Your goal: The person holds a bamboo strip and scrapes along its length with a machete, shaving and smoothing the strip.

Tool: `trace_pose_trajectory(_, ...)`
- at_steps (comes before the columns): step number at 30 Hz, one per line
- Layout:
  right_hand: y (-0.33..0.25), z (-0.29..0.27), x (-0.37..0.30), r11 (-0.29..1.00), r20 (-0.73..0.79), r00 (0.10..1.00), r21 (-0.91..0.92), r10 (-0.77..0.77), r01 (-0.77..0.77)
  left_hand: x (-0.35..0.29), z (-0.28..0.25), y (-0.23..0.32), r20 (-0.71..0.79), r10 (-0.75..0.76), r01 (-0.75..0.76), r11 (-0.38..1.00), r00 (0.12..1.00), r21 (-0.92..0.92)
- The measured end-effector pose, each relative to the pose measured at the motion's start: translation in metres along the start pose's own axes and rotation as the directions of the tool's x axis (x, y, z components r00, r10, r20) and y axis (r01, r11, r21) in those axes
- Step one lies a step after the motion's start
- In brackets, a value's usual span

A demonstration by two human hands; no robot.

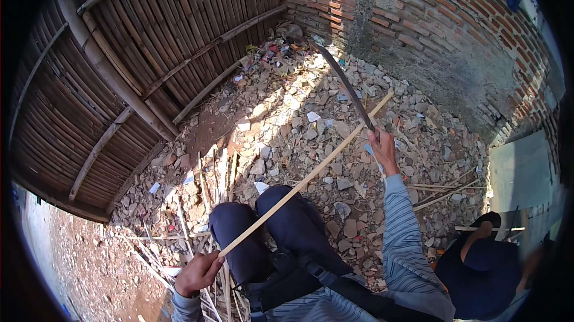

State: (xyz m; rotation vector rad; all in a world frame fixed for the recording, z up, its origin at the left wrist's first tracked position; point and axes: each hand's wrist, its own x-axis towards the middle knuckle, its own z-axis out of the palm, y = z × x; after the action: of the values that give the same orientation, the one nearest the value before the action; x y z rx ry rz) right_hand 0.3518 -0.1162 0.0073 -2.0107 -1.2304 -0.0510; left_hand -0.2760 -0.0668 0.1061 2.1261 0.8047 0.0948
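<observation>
A long, pale bamboo strip [299, 186] slants across my knees, from lower left to upper right. Its near end is gripped by my left hand [198, 272], fingers wrapped round it beside my left knee. My right hand [383, 148] is closed round the handle of a machete [345, 80], whose long dark blade points up and away to the left. The blade crosses the strip near its far end, close above my right hand; whether the edge touches the strip I cannot tell. Most of the machete's handle is hidden by my fingers.
Rubble and broken stone [311, 143] cover the ground. Several split bamboo pieces [224, 172] lie by my left knee, more sticks [445, 190] at the right. A bamboo wall [179, 23] stands left, a brick wall [442, 29] behind. Another person in dark clothes [484, 268] sits close at right.
</observation>
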Motion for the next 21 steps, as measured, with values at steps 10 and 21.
trace_pose_trajectory(10,0.033,0.021,-0.031,0.803,0.11,0.951,0.513,0.29,-0.304,0.004,0.01,0.003,-0.078,-0.169,0.167,0.985,0.983,-0.03)
trace_pose_trajectory(21,-0.059,0.031,-0.103,0.417,0.303,0.867,0.782,0.395,-0.463,0.061,0.035,0.016,-0.296,-0.105,0.169,0.965,0.949,0.2)
